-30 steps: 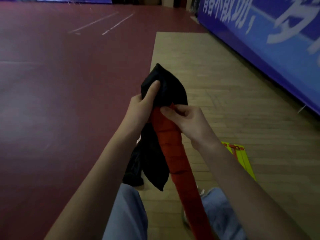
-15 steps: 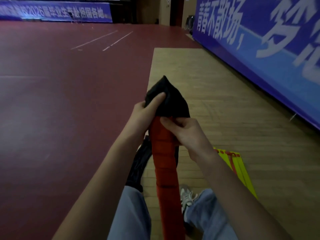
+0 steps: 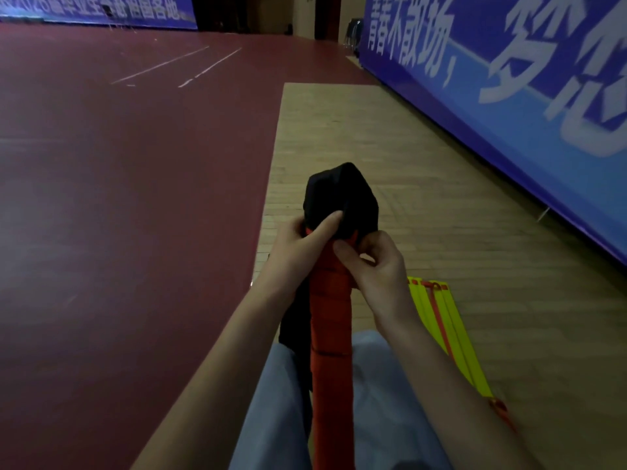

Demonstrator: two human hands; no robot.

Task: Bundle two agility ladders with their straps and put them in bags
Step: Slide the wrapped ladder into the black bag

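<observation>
- the red ladder (image 3: 330, 320), folded into a long narrow bundle, is standing nearly upright between the person's legs (image 3: 383, 401), its lower end running out of view at the bottom.
- a black bag (image 3: 341, 198) is sitting over the bundle's top end like a cap; more of its black cloth is hanging down the bundle's left side, behind the left forearm.
- the left hand (image 3: 298, 247) is wrapping round the bundle just under the cap, its thumb lying up across the bag's cloth and pressing it against the ladder.
- the right hand (image 3: 376, 266) is curling in from the right, thumb and fingers pinching the bag's lower edge where black is meeting red.
- the two hands are almost touching, one on each side of the bundle.
- the yellow ladder (image 3: 451, 330) is lying flat and folded on the wood floor (image 3: 407, 164), just to the right of the right forearm, with a red strap (image 3: 437, 310) running along it.
- a dark red floor (image 3: 135, 198) is spreading out to the left of the wood strip.
- a blue banner (image 3: 509, 79) with white characters is lining the right side.
</observation>
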